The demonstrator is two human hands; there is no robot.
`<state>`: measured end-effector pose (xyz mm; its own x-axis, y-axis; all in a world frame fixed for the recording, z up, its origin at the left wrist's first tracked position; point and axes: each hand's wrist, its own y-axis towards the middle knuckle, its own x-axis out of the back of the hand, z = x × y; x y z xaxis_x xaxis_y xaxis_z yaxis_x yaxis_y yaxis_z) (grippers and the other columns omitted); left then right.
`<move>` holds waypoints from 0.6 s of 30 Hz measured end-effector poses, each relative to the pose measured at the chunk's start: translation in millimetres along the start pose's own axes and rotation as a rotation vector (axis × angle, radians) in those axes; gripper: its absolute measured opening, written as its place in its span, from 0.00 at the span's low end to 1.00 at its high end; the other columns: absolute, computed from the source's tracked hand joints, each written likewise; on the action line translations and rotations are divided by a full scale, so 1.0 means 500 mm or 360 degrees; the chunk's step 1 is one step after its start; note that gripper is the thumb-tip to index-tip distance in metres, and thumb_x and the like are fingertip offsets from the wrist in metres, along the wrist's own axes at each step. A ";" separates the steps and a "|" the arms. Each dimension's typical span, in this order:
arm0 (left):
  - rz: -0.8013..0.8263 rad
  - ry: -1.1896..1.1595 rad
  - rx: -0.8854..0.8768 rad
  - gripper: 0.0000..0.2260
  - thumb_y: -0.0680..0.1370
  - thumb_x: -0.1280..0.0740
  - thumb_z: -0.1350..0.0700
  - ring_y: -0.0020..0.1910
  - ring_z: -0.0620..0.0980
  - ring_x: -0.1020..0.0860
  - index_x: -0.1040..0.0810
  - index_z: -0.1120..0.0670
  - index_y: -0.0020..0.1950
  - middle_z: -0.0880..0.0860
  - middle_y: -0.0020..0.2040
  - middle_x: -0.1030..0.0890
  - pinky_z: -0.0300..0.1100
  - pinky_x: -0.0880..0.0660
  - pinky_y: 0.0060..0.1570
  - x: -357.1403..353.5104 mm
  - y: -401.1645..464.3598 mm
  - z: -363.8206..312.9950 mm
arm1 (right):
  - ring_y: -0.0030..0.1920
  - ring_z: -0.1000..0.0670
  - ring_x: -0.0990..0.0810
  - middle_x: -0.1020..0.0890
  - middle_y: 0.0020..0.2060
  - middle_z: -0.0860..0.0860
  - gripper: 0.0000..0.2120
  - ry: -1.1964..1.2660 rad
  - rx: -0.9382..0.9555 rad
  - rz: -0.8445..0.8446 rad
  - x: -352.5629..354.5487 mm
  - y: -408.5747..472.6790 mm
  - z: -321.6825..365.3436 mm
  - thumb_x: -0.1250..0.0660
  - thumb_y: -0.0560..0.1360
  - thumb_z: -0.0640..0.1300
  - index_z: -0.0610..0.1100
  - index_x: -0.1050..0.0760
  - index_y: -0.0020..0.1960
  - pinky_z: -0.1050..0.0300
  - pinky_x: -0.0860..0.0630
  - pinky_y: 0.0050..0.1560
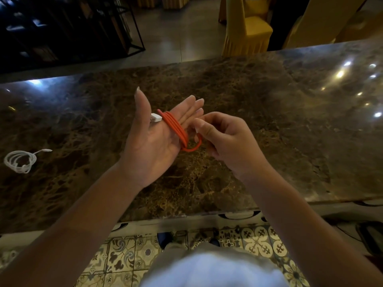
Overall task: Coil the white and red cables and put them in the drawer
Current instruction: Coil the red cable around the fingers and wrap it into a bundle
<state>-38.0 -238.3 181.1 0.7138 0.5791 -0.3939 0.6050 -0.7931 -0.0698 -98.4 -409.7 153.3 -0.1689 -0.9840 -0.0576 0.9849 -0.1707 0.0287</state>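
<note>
The red cable is wound in several loops across the palm and fingers of my left hand, which is held flat, palm up, above the marble counter. Its white plug sticks out near the base of my thumb. My right hand pinches the loose end of the red cable, which curves in a loop below my left fingers. The white cable lies coiled on the counter at the far left, with one plug end pointing right. No drawer front is clearly visible.
The brown marble counter runs across the view, with its near edge over patterned floor tiles. A dark metal shelf frame stands beyond at the left, and yellow covered chairs at the back right.
</note>
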 end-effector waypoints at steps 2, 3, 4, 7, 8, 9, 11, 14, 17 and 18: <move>-0.0008 0.0002 -0.0032 0.56 0.66 0.35 0.23 0.82 0.49 0.38 0.43 0.56 0.84 0.52 0.83 0.35 0.54 0.50 0.83 -0.008 0.004 0.005 | 0.28 0.58 0.25 0.18 0.35 0.44 0.09 -0.0141 0.0106 -0.0128 -0.011 0.000 0.000 0.31 0.82 0.43 0.37 0.18 0.51 0.66 0.31 0.29; -0.0019 -0.0006 -0.0047 0.55 0.66 0.37 0.23 0.82 0.49 0.38 0.43 0.56 0.84 0.52 0.83 0.36 0.53 0.50 0.83 -0.012 0.005 0.006 | 0.29 0.58 0.24 0.17 0.34 0.47 0.08 -0.0196 0.0150 -0.0197 -0.016 0.000 -0.002 0.29 0.81 0.45 0.40 0.18 0.50 0.65 0.29 0.30; -0.0034 -0.0023 -0.0062 0.55 0.67 0.39 0.24 0.82 0.49 0.38 0.43 0.57 0.84 0.53 0.83 0.36 0.53 0.50 0.83 -0.017 0.007 0.007 | 0.29 0.57 0.23 0.17 0.34 0.49 0.07 -0.0234 0.0181 -0.0276 -0.020 0.000 -0.005 0.28 0.80 0.46 0.42 0.19 0.49 0.64 0.28 0.30; -0.0090 -0.0081 -0.0120 0.54 0.68 0.40 0.25 0.82 0.50 0.39 0.44 0.58 0.84 0.53 0.83 0.37 0.52 0.48 0.83 -0.031 0.012 0.012 | 0.33 0.55 0.19 0.16 0.37 0.51 0.08 -0.0344 0.0310 -0.0495 -0.029 -0.005 -0.014 0.26 0.78 0.48 0.44 0.20 0.49 0.61 0.23 0.33; -0.0108 -0.0082 -0.0142 0.54 0.68 0.40 0.25 0.82 0.49 0.39 0.45 0.57 0.84 0.53 0.84 0.38 0.51 0.47 0.83 -0.036 0.014 0.015 | 0.36 0.55 0.17 0.15 0.38 0.52 0.07 -0.0413 0.0382 -0.0540 -0.030 -0.008 -0.016 0.26 0.78 0.47 0.43 0.19 0.49 0.59 0.21 0.35; -0.0132 -0.0081 -0.0160 0.53 0.69 0.40 0.25 0.82 0.49 0.39 0.45 0.57 0.84 0.53 0.84 0.38 0.50 0.47 0.83 -0.040 0.016 0.018 | 0.38 0.55 0.16 0.15 0.39 0.52 0.07 -0.0494 0.0450 -0.0574 -0.031 -0.011 -0.017 0.26 0.79 0.47 0.43 0.17 0.50 0.57 0.18 0.38; -0.0184 -0.0069 -0.0189 0.52 0.69 0.42 0.25 0.83 0.48 0.40 0.45 0.57 0.84 0.53 0.84 0.40 0.49 0.47 0.82 -0.045 0.020 0.023 | 0.40 0.54 0.16 0.14 0.41 0.52 0.08 -0.0676 0.0558 -0.0612 -0.031 -0.017 -0.017 0.28 0.80 0.48 0.44 0.16 0.51 0.52 0.17 0.41; -0.0245 -0.0083 -0.0209 0.52 0.71 0.44 0.24 0.83 0.47 0.40 0.46 0.56 0.84 0.52 0.85 0.40 0.48 0.46 0.82 -0.044 0.023 0.025 | 0.42 0.54 0.17 0.15 0.45 0.52 0.10 -0.0878 0.0639 -0.0489 -0.028 -0.027 -0.007 0.32 0.82 0.48 0.43 0.15 0.53 0.52 0.19 0.41; -0.0301 -0.0035 -0.0137 0.48 0.74 0.54 0.24 0.82 0.45 0.38 0.44 0.55 0.84 0.50 0.84 0.38 0.47 0.43 0.81 -0.042 0.026 0.028 | 0.47 0.53 0.19 0.18 0.51 0.53 0.17 -0.1032 0.0571 -0.0252 -0.027 -0.032 0.007 0.28 0.76 0.51 0.44 0.18 0.61 0.51 0.19 0.48; -0.0301 -0.0007 -0.0114 0.48 0.73 0.54 0.24 0.82 0.45 0.38 0.44 0.54 0.84 0.49 0.84 0.38 0.46 0.41 0.80 -0.045 0.026 0.029 | 0.48 0.54 0.19 0.18 0.51 0.53 0.18 -0.1065 0.0537 -0.0225 -0.025 -0.030 0.011 0.27 0.75 0.52 0.45 0.18 0.61 0.51 0.19 0.50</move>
<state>-51.0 -264.4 175.7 0.5837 0.7156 -0.3837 0.7518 -0.6548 -0.0775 -111.4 -395.0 159.0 -0.3856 -0.7546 0.5309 0.9053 -0.1983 0.3757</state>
